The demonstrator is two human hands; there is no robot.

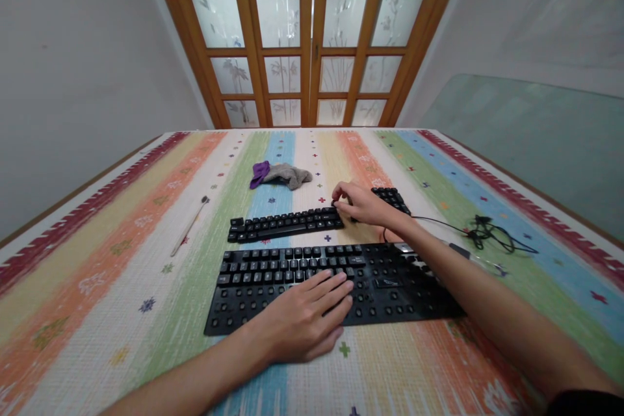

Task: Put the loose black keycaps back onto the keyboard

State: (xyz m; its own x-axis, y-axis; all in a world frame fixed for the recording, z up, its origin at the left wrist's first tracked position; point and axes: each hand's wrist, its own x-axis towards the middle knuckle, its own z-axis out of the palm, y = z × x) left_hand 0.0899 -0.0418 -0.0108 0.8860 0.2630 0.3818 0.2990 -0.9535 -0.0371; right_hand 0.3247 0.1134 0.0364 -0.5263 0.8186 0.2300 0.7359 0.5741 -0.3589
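A black keyboard [363, 296] lies across the front of the table. Keycaps cover its back rows, while bare switch stems show in the lower rows and on the right. My left hand [312, 312] rests on it with fingers stretched out. Behind the keyboard, loose black keycaps [287, 226] are laid out in rows. Above their right end, my right hand [358, 203] has thumb and forefinger pinched on a small black keycap [334, 203], mostly hidden by the fingers. Another block of loose keycaps [390, 198] sits just beyond my right hand.
A grey and purple cloth [283, 175] lies behind the keycaps. To the left is a thin brush [190, 226]. A coiled black cable [492, 234] is on the right, near a tool partly covered by my right forearm. Striped cloth [121, 273] covers the table.
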